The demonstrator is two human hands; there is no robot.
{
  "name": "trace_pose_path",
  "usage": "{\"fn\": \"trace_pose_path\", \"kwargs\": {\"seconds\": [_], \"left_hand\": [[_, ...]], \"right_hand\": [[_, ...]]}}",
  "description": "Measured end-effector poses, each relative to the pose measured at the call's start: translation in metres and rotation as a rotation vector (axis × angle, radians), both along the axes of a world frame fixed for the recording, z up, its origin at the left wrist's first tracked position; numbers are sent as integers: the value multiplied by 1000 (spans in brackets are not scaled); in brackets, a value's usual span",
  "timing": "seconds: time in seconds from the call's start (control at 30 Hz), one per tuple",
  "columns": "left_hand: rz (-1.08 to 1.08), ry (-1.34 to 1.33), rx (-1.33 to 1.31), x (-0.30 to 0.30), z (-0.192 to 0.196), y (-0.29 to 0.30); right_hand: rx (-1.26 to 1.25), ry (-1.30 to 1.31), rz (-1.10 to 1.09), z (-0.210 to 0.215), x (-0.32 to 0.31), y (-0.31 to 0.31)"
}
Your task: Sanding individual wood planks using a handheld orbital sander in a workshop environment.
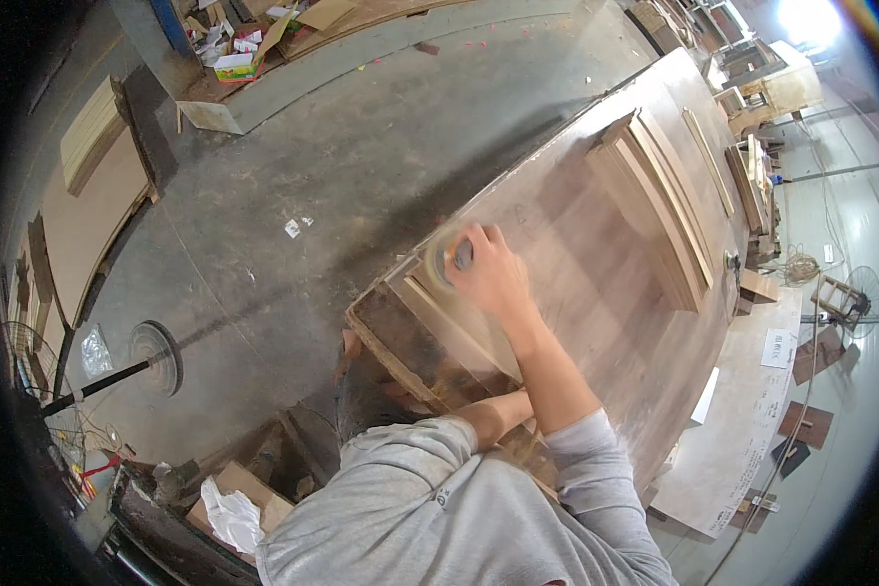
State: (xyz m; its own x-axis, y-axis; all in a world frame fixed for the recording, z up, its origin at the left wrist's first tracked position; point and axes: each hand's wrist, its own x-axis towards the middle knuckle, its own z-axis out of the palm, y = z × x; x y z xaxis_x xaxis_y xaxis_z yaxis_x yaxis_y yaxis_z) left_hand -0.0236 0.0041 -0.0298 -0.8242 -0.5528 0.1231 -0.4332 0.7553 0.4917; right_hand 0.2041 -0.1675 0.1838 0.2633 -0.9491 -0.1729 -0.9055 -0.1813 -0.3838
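Note:
Near the left edge of the brown work table (566, 244), my right hand (491, 273) is closed around a small round thing, dark grey with some orange (458, 256). Motion smears it, so its kind is unclear. Just below it lie narrow wooden strips (454, 311), along the near left corner of the table. My left forearm (498, 418) reaches in low across my body. Behind my right forearm my left hand is hidden, and its fingers do not show.
Stacked curved wooden pieces (654, 215) lie on the table's right half, beside a thin strip (708, 161). On the floor at left stand a round-based pole (156, 358) and wooden panels (98, 210). A fan (859, 293) stands at far right.

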Motion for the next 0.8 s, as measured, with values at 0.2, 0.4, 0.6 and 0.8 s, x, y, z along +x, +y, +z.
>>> {"fn": "trace_pose_path", "kwargs": {"seconds": [0.2,0.4,0.6,0.8], "left_hand": [[-42,38,-197,37,38,-13],[-77,-2,-311,60,55,-18],[-37,6,-366,70,62,-18],[-19,8,-349,57,53,-12]], "right_hand": [[-11,-6,-105,-3,-105,93],[59,-20,-15,14,-30,57],[33,-127,62,4,-2,47],[46,-6,-236,4,-110,95]]}}
